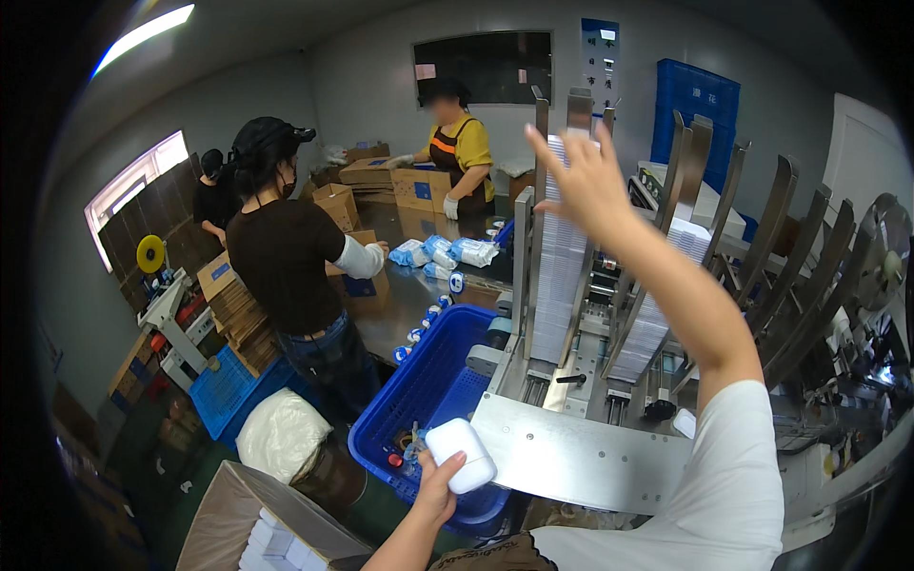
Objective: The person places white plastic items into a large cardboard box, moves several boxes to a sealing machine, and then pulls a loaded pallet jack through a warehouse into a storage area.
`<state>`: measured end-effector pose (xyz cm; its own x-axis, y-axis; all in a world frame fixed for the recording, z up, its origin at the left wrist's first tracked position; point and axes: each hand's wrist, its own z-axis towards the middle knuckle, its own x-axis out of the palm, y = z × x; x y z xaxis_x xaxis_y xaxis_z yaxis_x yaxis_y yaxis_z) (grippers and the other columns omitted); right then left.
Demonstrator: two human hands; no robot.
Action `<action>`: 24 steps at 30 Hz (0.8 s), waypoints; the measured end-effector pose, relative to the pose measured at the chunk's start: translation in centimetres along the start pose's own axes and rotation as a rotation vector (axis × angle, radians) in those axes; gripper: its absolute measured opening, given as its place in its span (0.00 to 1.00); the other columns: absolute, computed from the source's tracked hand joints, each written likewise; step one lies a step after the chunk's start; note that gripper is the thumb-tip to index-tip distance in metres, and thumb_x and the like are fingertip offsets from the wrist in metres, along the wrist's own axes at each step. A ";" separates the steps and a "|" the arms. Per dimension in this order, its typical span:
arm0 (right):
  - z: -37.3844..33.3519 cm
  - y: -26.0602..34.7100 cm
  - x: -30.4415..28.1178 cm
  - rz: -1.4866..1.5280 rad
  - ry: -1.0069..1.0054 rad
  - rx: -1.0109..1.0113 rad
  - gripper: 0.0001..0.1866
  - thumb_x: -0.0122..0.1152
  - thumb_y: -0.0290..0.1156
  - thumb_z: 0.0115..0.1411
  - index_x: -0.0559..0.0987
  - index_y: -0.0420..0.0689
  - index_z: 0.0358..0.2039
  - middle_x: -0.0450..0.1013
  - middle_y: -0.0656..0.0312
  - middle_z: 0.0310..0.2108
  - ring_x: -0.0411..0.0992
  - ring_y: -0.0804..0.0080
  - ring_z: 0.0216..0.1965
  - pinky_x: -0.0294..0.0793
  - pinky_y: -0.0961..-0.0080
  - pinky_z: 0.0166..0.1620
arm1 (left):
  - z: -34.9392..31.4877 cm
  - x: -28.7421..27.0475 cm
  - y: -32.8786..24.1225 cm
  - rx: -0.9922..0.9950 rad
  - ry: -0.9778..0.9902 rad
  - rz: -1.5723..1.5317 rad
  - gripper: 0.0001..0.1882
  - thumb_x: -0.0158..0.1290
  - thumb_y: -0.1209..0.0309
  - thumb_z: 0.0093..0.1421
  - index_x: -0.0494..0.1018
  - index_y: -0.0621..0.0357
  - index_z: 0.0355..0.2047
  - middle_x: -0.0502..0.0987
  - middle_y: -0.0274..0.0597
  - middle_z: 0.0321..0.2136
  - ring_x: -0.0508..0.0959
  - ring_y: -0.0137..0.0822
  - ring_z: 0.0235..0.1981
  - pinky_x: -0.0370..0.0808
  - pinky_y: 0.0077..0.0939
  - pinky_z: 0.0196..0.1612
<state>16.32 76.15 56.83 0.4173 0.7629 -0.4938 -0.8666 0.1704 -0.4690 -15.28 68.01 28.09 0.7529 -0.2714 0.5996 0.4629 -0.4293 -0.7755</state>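
My left hand point(438, 487) is closed on a white block with rounded corners point(463, 455), held low beside the metal machine plate point(571, 447). Whether that block is one piece or several nested lids, I cannot tell. Raised with fingers spread, my right hand point(586, 186) is at the top of a tall stack of thin white pieces point(555, 295). The stack stands between upright metal guides, and the hand partly covers its top. To its right, a second, lower white stack point(657, 319) leans between similar guides.
A blue crate point(381, 433) sits left of the machine, with small odds and ends inside. Below it, a lined carton point(224, 519) holds white pieces. Co-workers point(286, 238) stand around a metal table point(381, 319) with cartons and blue-white packs point(443, 252). Curved metal guides point(776, 219) rise at right.
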 end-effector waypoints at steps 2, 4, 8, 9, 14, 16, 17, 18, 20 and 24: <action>-5.6 6.3 -2.2 0.824 0.238 0.103 0.35 0.64 0.47 0.50 0.63 0.47 0.55 0.65 0.52 0.43 0.67 0.61 0.42 0.69 0.62 0.45 | 0.1 2.5 -0.7 0.030 -0.104 0.136 0.34 0.61 0.67 0.49 0.48 0.60 0.45 0.62 0.52 0.44 0.68 0.40 0.46 0.69 0.34 0.49; -13.3 11.4 -3.4 1.470 0.542 -0.019 0.31 0.61 0.47 0.53 0.64 0.45 0.52 0.63 0.53 0.47 0.66 0.63 0.46 0.68 0.66 0.46 | 0.6 4.3 -0.3 0.005 -0.173 0.299 0.34 0.61 0.66 0.49 0.47 0.58 0.43 0.61 0.52 0.43 0.68 0.39 0.46 0.68 0.32 0.48; -24.6 15.7 -1.7 1.832 0.908 0.739 0.21 0.56 0.39 0.59 0.61 0.49 0.49 0.64 0.54 0.47 0.67 0.69 0.42 0.69 0.72 0.43 | -0.4 5.8 1.6 -0.062 -0.027 0.275 0.31 0.59 0.59 0.54 0.46 0.54 0.39 0.59 0.53 0.44 0.63 0.39 0.49 0.66 0.33 0.49; -26.5 15.0 -0.1 2.004 1.003 1.015 0.18 0.55 0.36 0.59 0.62 0.49 0.48 0.67 0.57 0.43 0.68 0.71 0.40 0.69 0.71 0.42 | -1.4 6.7 1.2 -0.195 0.007 0.195 0.25 0.52 0.58 0.59 0.47 0.54 0.38 0.58 0.51 0.46 0.62 0.39 0.51 0.64 0.37 0.52; -31.7 11.2 4.7 1.410 1.419 0.737 0.34 0.48 0.50 0.59 0.59 0.39 0.59 0.67 0.48 0.47 0.69 0.58 0.45 0.69 0.74 0.44 | -0.9 6.1 6.8 -0.374 0.126 -0.032 0.15 0.42 0.60 0.64 0.52 0.57 0.40 0.57 0.49 0.51 0.59 0.50 0.57 0.59 0.49 0.59; -29.4 13.5 1.1 1.025 1.208 0.525 0.45 0.52 0.58 0.52 0.54 0.39 0.61 0.65 0.42 0.48 0.66 0.52 0.48 0.67 0.68 0.47 | -1.1 4.7 8.8 -0.316 0.126 -0.069 0.15 0.41 0.60 0.65 0.53 0.57 0.41 0.59 0.49 0.49 0.61 0.51 0.57 0.59 0.48 0.59; -27.9 14.4 -1.3 0.821 1.091 0.433 0.50 0.54 0.62 0.49 0.51 0.39 0.62 0.63 0.39 0.48 0.64 0.49 0.50 0.66 0.65 0.48 | -1.4 4.9 9.1 -0.288 0.093 -0.070 0.13 0.39 0.61 0.66 0.58 0.59 0.38 0.65 0.47 0.44 0.68 0.44 0.49 0.66 0.41 0.54; -26.6 15.3 -3.1 0.685 1.143 0.307 0.61 0.62 0.64 0.38 0.46 0.42 0.64 0.59 0.36 0.50 0.59 0.45 0.53 0.61 0.54 0.51 | -1.4 4.6 9.6 -0.269 0.091 0.025 0.12 0.39 0.62 0.66 0.59 0.59 0.36 0.67 0.46 0.41 0.69 0.41 0.46 0.67 0.38 0.51; -27.1 16.7 -2.9 0.493 1.199 0.189 0.61 0.64 0.61 0.37 0.44 0.47 0.64 0.57 0.39 0.49 0.59 0.43 0.51 0.57 0.49 0.52 | -1.0 3.1 10.3 -0.225 0.091 0.222 0.12 0.38 0.62 0.66 0.61 0.59 0.33 0.70 0.42 0.37 0.72 0.36 0.40 0.70 0.32 0.44; -27.7 15.8 -2.1 0.807 1.134 0.461 0.60 0.68 0.51 0.35 0.45 0.51 0.64 0.57 0.39 0.48 0.58 0.42 0.50 0.56 0.54 0.54 | -1.1 3.9 8.3 0.442 0.140 0.913 0.11 0.46 0.68 0.62 0.73 0.62 0.29 0.70 0.40 0.25 0.71 0.30 0.26 0.68 0.22 0.31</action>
<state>9.38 59.96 30.14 -0.4145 -0.1057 -0.9039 -0.8823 0.2902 0.3706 -8.98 62.45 24.21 0.8561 -0.4461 -0.2610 -0.1078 0.3398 -0.9343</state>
